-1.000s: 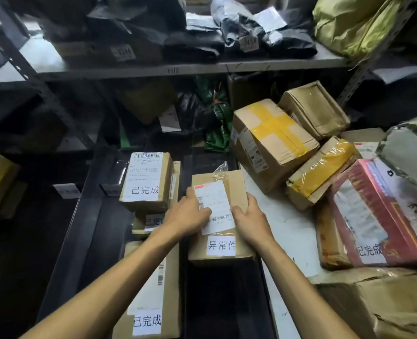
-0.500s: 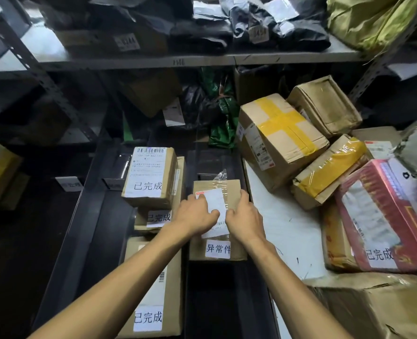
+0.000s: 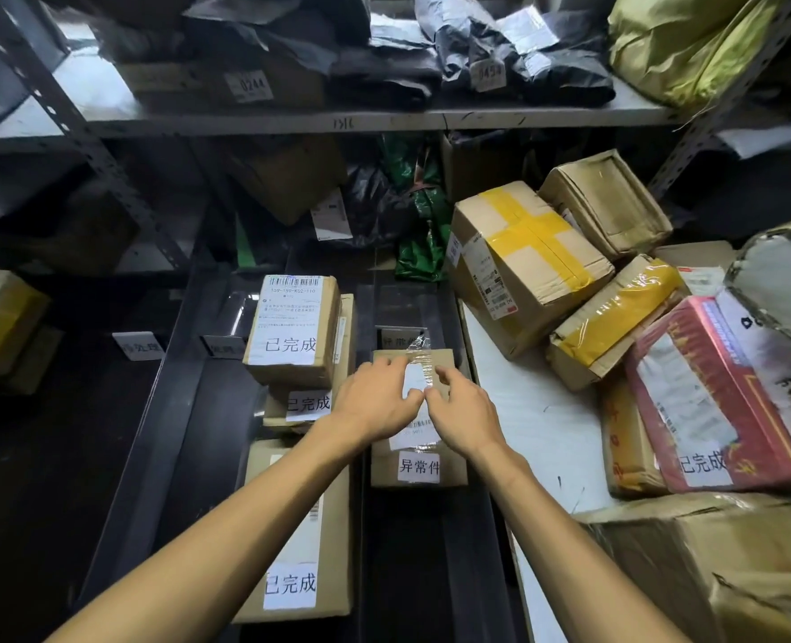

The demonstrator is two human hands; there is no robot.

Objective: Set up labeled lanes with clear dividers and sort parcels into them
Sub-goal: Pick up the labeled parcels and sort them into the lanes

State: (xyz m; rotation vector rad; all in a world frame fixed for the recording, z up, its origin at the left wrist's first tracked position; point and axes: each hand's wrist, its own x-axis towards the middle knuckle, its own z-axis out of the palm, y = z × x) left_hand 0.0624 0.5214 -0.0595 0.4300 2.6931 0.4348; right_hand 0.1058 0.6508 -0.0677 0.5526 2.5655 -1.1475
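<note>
A small cardboard parcel (image 3: 386,468) with a white "异常件" sticker lies in the right black lane (image 3: 430,573). My left hand (image 3: 375,401) and my right hand (image 3: 460,413) rest on its top, fingers spread over the shipping label and a strip of clear tape. Neither hand grips it. A raised black divider (image 3: 363,526) separates this lane from the left lane (image 3: 208,457). The left lane holds three boxes marked "已完成": a stacked top box (image 3: 291,327), the box under it (image 3: 307,403) and a near box (image 3: 296,549). A lane tag (image 3: 400,338) stands at the far end.
On the right, a white tabletop (image 3: 523,410) carries a pile of parcels: a yellow-taped box (image 3: 523,257), a red box (image 3: 718,396) and a large carton (image 3: 709,573). A metal shelf (image 3: 337,118) with dark bags runs overhead. More lane tags (image 3: 138,348) stand at the left.
My hands went from gripping the parcel's sides to lying on its top. The parcel now sits a little farther along the right lane.
</note>
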